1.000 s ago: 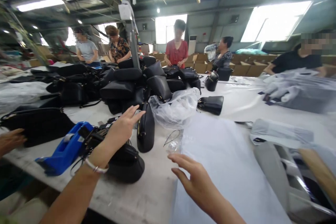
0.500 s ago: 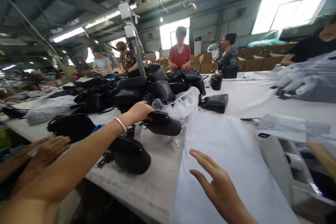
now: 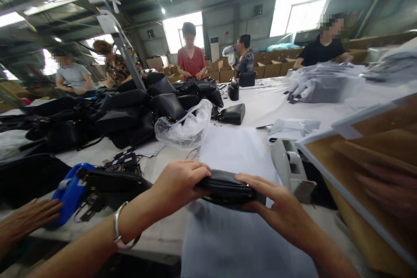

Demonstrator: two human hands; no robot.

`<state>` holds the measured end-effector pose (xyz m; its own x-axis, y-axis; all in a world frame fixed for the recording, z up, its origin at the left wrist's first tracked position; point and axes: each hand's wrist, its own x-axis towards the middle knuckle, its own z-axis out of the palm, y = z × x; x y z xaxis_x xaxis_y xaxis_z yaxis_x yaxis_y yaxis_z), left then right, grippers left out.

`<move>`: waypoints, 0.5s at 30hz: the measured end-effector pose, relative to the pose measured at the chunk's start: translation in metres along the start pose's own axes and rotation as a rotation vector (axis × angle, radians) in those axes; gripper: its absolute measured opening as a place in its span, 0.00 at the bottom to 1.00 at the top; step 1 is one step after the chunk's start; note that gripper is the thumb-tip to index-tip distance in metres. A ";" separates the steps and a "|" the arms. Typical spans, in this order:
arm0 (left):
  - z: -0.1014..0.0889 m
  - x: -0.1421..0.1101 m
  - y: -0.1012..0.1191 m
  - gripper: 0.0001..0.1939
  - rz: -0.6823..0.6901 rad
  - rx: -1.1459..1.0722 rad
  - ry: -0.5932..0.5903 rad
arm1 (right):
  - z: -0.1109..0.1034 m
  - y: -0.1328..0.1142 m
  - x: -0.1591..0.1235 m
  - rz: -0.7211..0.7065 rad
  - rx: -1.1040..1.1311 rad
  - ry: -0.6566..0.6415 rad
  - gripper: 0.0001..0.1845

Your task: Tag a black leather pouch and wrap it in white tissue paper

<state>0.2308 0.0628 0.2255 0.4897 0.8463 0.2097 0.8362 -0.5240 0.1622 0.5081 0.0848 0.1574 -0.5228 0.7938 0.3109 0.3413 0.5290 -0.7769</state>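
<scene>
A black handbag (image 3: pixel 224 186) is gripped between my two hands above the white sheets on the table. My left hand (image 3: pixel 182 182), with a silver bangle at the wrist, holds its left end. On its right end, my right hand (image 3: pixel 276 200) has the thumb below and fingers on top. The zipped top edge faces up towards me. Beneath it lie white sheets (image 3: pixel 234 143). A crumpled clear plastic bag (image 3: pixel 185 126) rests just beyond my left hand.
Black handbags (image 3: pixel 127 113) are heaped at the back left. Black tags (image 3: pixel 124 160) and a blue tool (image 3: pixel 71 193) lie left, beside another person's hand (image 3: pixel 32 217). A grey dispenser (image 3: pixel 295 169) and a cardboard box (image 3: pixel 374 173) stand right. Several people work behind the table.
My left hand has brought the handbag right and nearer, over the white sheets. My right hand has closed on its other end. The view has turned right, showing a cardboard box.
</scene>
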 end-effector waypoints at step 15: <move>0.152 -0.077 0.009 0.51 -0.291 -0.524 0.164 | 0.002 0.052 -0.082 0.811 0.581 0.169 0.41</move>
<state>0.2386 0.0075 0.0640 0.1809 0.9574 0.2249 0.6769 -0.2871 0.6778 0.5671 0.0461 0.0905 -0.1692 0.9049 -0.3906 0.0881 -0.3809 -0.9204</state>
